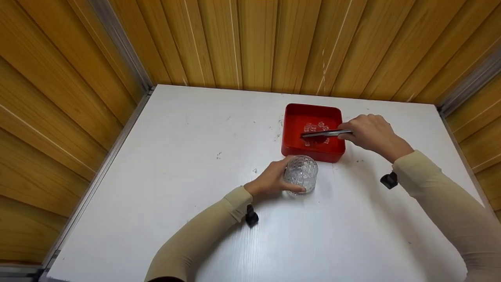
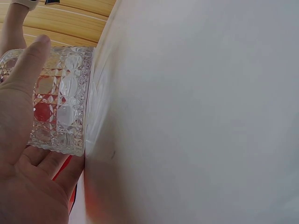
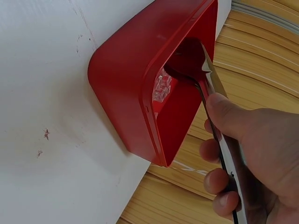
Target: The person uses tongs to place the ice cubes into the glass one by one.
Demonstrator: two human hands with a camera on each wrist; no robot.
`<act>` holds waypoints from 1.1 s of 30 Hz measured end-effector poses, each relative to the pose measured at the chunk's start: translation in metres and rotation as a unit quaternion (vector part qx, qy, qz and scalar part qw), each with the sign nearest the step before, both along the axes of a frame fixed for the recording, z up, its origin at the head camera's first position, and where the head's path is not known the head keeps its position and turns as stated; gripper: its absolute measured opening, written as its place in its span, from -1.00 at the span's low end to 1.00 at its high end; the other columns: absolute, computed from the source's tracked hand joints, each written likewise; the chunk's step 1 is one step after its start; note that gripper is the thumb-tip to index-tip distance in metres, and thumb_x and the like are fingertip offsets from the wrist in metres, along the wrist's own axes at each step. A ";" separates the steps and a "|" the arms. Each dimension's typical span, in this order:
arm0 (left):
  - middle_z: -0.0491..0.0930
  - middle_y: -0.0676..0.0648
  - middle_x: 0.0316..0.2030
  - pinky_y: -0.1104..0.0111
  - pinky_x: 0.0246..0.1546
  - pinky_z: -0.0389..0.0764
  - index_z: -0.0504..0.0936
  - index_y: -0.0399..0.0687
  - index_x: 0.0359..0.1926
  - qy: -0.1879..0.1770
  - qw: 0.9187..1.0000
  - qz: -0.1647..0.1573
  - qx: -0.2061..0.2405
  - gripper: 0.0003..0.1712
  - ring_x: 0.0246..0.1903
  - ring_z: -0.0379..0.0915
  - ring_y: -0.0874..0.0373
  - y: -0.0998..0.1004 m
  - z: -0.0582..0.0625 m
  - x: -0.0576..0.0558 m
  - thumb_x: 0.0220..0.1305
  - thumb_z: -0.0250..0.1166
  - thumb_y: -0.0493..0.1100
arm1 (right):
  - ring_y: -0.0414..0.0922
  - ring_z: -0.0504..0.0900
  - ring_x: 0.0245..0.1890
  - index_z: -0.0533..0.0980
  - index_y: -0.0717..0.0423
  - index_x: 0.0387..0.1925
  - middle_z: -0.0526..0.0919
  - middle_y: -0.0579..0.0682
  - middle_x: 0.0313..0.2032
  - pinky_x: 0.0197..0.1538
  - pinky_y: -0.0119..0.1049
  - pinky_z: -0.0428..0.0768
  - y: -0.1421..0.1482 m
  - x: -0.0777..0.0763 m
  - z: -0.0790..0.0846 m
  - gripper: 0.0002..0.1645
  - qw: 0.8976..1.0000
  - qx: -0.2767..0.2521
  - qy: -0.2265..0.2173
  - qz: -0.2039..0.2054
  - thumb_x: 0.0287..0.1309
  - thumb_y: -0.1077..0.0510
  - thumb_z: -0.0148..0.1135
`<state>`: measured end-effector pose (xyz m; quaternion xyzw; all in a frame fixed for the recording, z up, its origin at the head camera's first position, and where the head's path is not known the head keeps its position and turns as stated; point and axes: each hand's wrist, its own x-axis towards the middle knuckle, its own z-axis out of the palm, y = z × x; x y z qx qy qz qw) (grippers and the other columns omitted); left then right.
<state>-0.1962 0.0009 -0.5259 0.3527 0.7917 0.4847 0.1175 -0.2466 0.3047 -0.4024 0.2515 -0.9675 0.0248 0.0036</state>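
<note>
My left hand (image 1: pixel 271 180) holds a clear cut-glass tumbler (image 1: pixel 301 174) upright on the table, thumb on the near side and fingers round the far side. The left wrist view shows the faceted glass wall (image 2: pixel 67 88) between thumb and fingers. My right hand (image 1: pixel 372 134) grips metal tongs (image 1: pixel 327 133), their tips inside a square red box (image 1: pixel 294 117) just beyond the tumbler. Several small clear, ice-like pieces (image 1: pixel 321 124) lie on the box floor. In the right wrist view the tongs (image 3: pixel 223 144) slant into the box; whether their tips touch a piece cannot be told.
A white tabletop (image 1: pixel 195 156) with a few dark marks lies under everything. Yellow wood-look panels (image 1: pixel 254 47) rise behind the table and at both sides. A metal rail (image 1: pixel 117 145) runs along the left edge.
</note>
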 end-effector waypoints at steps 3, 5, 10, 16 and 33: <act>0.58 -0.01 0.24 0.42 0.23 0.46 0.33 0.09 0.46 -0.001 1.000 0.003 -0.002 0.03 0.17 0.51 0.20 0.000 0.001 0.000 0.01 0.66 0.04 | -0.09 0.44 -0.56 0.77 0.05 -0.07 0.75 -0.04 -0.43 -0.54 -0.24 0.41 -0.001 -0.002 0.000 -0.74 1.000 0.003 -0.011 -0.002 0.20 0.11 0.49; 0.58 0.00 0.24 0.42 0.23 0.46 0.33 0.10 0.46 -0.002 1.000 0.004 -0.003 0.03 0.17 0.51 0.21 0.000 0.001 0.000 0.01 0.67 0.05 | -0.08 0.45 -0.55 0.76 0.05 -0.04 0.76 -0.01 -0.41 -0.53 -0.24 0.42 -0.002 -0.003 0.000 -0.71 1.000 0.006 -0.018 -0.005 0.20 0.11 0.49; 0.58 0.01 0.24 0.42 0.23 0.46 0.34 0.10 0.45 -0.003 1.000 0.007 -0.004 0.04 0.17 0.50 0.21 0.000 0.001 0.001 -0.01 0.67 0.04 | -0.07 0.46 -0.55 0.76 0.05 -0.03 0.78 0.02 -0.37 -0.55 -0.24 0.42 -0.002 -0.007 0.000 -0.70 0.999 0.009 -0.029 -0.010 0.19 0.11 0.50; 0.58 0.02 0.23 0.42 0.23 0.46 0.33 0.11 0.46 -0.007 1.000 0.008 -0.003 0.04 0.17 0.51 0.21 0.001 -0.001 0.001 -0.01 0.67 0.06 | -0.08 0.45 -0.56 0.77 0.05 -0.07 0.77 0.00 -0.39 -0.56 -0.24 0.39 0.000 -0.009 -0.003 -0.72 0.999 0.009 -0.031 -0.011 0.18 0.10 0.51; 0.61 -0.01 0.19 0.40 0.19 0.52 0.36 0.07 0.43 0.026 1.000 0.001 0.002 0.02 0.12 0.54 0.18 0.000 -0.004 0.000 -0.01 0.67 0.06 | -0.08 0.43 -0.57 0.78 0.04 -0.10 0.75 -0.01 -0.43 -0.59 -0.23 0.36 0.003 -0.009 -0.005 -0.74 1.000 0.017 -0.001 -0.003 0.16 0.10 0.52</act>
